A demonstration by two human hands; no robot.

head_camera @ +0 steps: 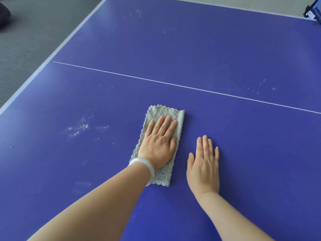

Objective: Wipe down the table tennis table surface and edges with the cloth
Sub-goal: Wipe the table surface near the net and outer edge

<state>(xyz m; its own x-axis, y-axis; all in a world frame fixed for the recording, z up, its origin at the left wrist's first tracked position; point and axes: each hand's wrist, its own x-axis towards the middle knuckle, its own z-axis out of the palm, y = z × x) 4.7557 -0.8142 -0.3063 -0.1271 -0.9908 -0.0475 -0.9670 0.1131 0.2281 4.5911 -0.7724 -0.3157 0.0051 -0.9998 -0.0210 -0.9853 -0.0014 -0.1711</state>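
The blue table tennis table fills the view, with a thin white centre line running across it. A folded grey cloth lies flat on it near the middle. My left hand, with a pale bangle on the wrist, presses flat on the cloth with straight fingers. My right hand rests flat on the bare table just right of the cloth, fingers straight, holding nothing. White dusty smears mark the surface left of the cloth, and fainter specks show at the far right.
The table's white-lined left edge runs diagonally, with grey floor beyond it. A net clamp sits at the top right corner. A dark object lies on the floor at the top left.
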